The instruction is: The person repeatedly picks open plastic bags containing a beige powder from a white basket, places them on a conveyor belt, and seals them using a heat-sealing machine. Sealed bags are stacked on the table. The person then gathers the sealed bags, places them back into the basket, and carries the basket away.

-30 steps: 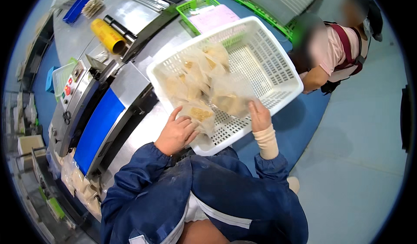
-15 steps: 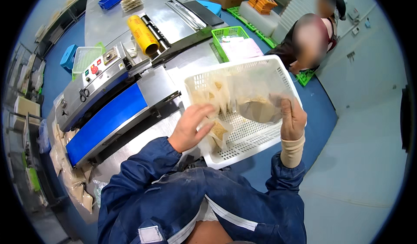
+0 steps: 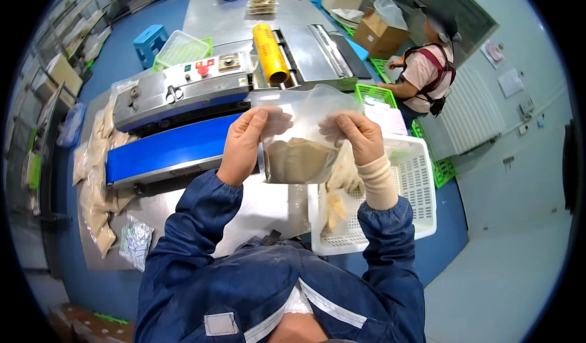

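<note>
A clear plastic bag of beige powder (image 3: pixel 299 161) hangs upright between my hands, its filling settled in the lower half. My left hand (image 3: pixel 243 141) pinches the bag's upper left edge, fingers behind the film. At the opposite upper edge my right hand (image 3: pixel 361 138) is closed on it too, thumb in front. Below and right of the bag stands a white slotted basket (image 3: pixel 422 187). Several more filled bags (image 3: pixel 336 213) lie along its left side, partly hidden by my right hand and sleeve. The blue conveyor belt (image 3: pixel 177 146) of a sealing machine is left of my left hand.
The machine's control panel (image 3: pixel 183 82) carries scissors (image 3: pixel 174 94). A yellow film roll (image 3: pixel 268 53) lies behind the held bag. Filled bags (image 3: pixel 97 178) are heaped at the table's left end. A co-worker (image 3: pixel 427 68) stands at the far right beside a cardboard box (image 3: pixel 379 35).
The bag has moved from over the basket leftward, toward the conveyor. My left hand has left the bags in the basket and taken the held bag's other edge. The view has turned right.
</note>
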`<state>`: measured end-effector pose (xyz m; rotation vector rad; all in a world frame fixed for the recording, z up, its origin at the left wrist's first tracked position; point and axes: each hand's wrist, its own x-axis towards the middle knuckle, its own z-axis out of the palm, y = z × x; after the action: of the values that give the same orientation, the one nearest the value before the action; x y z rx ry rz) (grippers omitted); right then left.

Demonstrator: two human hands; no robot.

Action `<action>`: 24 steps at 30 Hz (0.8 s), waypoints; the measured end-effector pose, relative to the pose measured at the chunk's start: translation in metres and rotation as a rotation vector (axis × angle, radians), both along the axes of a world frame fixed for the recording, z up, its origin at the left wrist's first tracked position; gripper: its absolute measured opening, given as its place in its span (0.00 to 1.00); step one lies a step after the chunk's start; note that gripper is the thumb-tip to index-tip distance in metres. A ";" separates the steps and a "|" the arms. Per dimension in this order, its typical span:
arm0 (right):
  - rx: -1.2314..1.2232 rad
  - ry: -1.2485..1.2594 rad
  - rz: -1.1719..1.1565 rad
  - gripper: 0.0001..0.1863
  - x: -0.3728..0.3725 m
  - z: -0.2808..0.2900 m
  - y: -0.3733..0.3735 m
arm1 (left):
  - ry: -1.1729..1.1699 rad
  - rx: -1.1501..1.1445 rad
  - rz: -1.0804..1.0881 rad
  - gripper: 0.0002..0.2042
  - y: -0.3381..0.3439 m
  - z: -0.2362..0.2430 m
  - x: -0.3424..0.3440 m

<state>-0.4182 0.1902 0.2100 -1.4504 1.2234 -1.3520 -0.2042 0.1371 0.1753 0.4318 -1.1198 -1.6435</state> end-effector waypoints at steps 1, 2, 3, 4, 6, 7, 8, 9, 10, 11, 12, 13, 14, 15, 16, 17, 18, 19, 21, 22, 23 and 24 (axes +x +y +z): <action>0.031 -0.054 0.016 0.13 0.004 -0.013 -0.010 | 0.017 0.035 0.023 0.14 -0.003 -0.009 0.008; 0.061 -0.108 0.026 0.13 0.008 -0.024 -0.018 | 0.036 0.068 0.040 0.14 -0.007 -0.019 0.016; 0.092 -0.160 0.034 0.12 0.012 -0.036 -0.026 | 0.055 0.101 0.056 0.13 -0.012 -0.030 0.022; 0.122 -0.176 0.056 0.12 0.012 -0.049 -0.034 | 0.062 0.131 0.074 0.13 -0.016 -0.044 0.026; 0.170 -0.196 0.063 0.12 0.019 -0.068 -0.047 | 0.047 0.174 0.096 0.13 -0.022 -0.061 0.035; 0.193 -0.204 0.061 0.12 0.022 -0.076 -0.053 | 0.040 0.196 0.102 0.13 -0.025 -0.069 0.038; 0.209 -0.184 0.040 0.12 0.024 -0.085 -0.060 | 0.035 0.192 0.126 0.12 -0.029 -0.078 0.040; 0.243 -0.203 0.027 0.12 0.026 -0.093 -0.066 | 0.029 0.206 0.141 0.12 -0.032 -0.086 0.042; 0.278 -0.224 0.014 0.12 0.031 -0.099 -0.071 | 0.021 0.221 0.156 0.12 -0.035 -0.093 0.045; 0.313 -0.245 -0.001 0.11 0.034 -0.104 -0.075 | 0.013 0.235 0.170 0.12 -0.039 -0.099 0.047; 0.331 -0.216 -0.005 0.12 0.036 -0.109 -0.079 | 0.009 0.261 0.176 0.12 -0.043 -0.105 0.048; 0.339 -0.230 -0.010 0.13 0.037 -0.113 -0.082 | 0.005 0.290 0.179 0.12 -0.046 -0.109 0.048; 0.348 -0.244 -0.016 0.13 0.037 -0.119 -0.087 | 0.001 0.319 0.181 0.11 -0.049 -0.112 0.047; 0.356 -0.258 -0.023 0.14 0.037 -0.126 -0.093 | -0.002 0.344 0.177 0.11 -0.053 -0.117 0.046; 0.374 -0.258 -0.047 0.15 0.036 -0.133 -0.098 | -0.003 0.369 0.175 0.11 -0.057 -0.124 0.044; 0.386 -0.249 -0.062 0.15 0.034 -0.140 -0.104 | -0.004 0.390 0.170 0.11 -0.063 -0.129 0.042; 0.398 -0.241 -0.077 0.15 0.031 -0.148 -0.110 | 0.000 0.400 0.164 0.11 -0.069 -0.135 0.040; 0.413 -0.233 -0.091 0.15 0.031 -0.150 -0.114 | 0.003 0.412 0.161 0.12 -0.074 -0.142 0.039; 0.430 -0.151 -0.183 0.15 0.032 -0.155 -0.123 | -0.004 0.450 0.158 0.12 -0.085 -0.154 0.036; 0.447 -0.094 -0.218 0.15 0.029 -0.159 -0.129 | -0.014 0.476 0.154 0.12 -0.091 -0.157 0.033; 0.464 -0.037 -0.252 0.16 0.025 -0.163 -0.135 | -0.024 0.501 0.150 0.12 -0.097 -0.161 0.031; 0.482 -0.040 -0.255 0.16 0.020 -0.167 -0.140 | -0.029 0.524 0.133 0.12 -0.103 -0.164 0.028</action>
<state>-0.3977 0.0506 0.0434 -0.9492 1.6152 -1.1316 -0.1764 0.0345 0.0115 0.8488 -0.6510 -1.8063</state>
